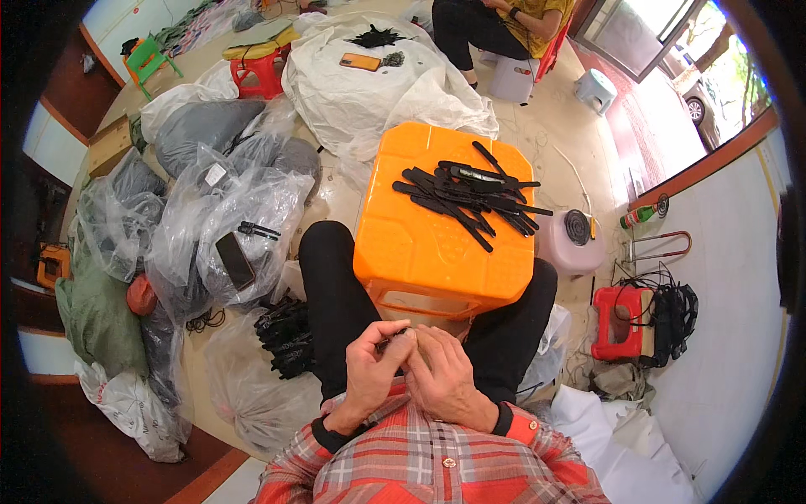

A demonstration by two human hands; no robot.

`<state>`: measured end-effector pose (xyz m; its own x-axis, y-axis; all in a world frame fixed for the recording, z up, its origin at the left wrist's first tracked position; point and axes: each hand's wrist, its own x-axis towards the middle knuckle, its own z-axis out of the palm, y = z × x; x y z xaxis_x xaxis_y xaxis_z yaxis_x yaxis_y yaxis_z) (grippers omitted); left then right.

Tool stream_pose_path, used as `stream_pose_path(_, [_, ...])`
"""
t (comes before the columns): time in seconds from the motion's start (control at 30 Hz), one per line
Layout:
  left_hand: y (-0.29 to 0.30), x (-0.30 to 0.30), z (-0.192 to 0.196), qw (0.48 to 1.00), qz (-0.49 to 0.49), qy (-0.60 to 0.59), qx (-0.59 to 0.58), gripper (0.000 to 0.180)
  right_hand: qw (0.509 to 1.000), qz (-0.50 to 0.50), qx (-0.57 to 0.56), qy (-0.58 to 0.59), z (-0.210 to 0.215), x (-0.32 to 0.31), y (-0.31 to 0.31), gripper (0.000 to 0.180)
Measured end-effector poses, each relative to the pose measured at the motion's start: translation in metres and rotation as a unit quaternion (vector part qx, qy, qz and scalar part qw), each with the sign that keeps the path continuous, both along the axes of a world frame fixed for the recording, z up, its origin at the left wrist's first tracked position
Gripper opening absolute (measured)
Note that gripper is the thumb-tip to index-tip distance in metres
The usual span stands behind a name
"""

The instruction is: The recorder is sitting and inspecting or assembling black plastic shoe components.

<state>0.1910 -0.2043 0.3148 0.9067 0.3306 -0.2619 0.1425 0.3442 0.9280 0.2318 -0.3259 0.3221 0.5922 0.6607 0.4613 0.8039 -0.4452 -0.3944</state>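
Between our fingertips we make out only a sliver of a small dark piece [398,333], the rest covered by our own fingers. Our left hand [374,363] pinches it between thumb and forefinger; our right hand [447,375] curls in against the left, and we cannot tell whether it grips the piece too. Both are just short of the near edge of an orange plastic stool [399,244]. There, a heap of long flat black strips [457,200] overlaps too thickly for us to count, and a slim silvery piece [474,175] lying among them is hard to identify. The heap sits toward the far right corner, one strip jutting past the right edge; orange surface shows along the left and near edges, where we have room to move.
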Motion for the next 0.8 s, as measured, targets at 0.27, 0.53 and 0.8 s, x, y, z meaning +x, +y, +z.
stream_pose_path(0.27, [0.006,-0.003,-0.007,0.987,-0.061,0.001,-0.150,0.019,0.943,-0.047,0.159,0.289,0.009,0.023,-0.018,0.026])
stream_pose_path(0.53, [0.008,-0.005,-0.006,0.990,-0.111,-0.019,-0.089,0.012,0.948,0.068,0.005,0.311,0.014,0.041,-0.019,0.026])
stream_pose_path(0.8, [0.007,-0.004,0.000,0.974,-0.221,-0.026,0.036,0.012,0.847,0.098,-0.065,0.518,0.029,0.051,-0.029,0.031])
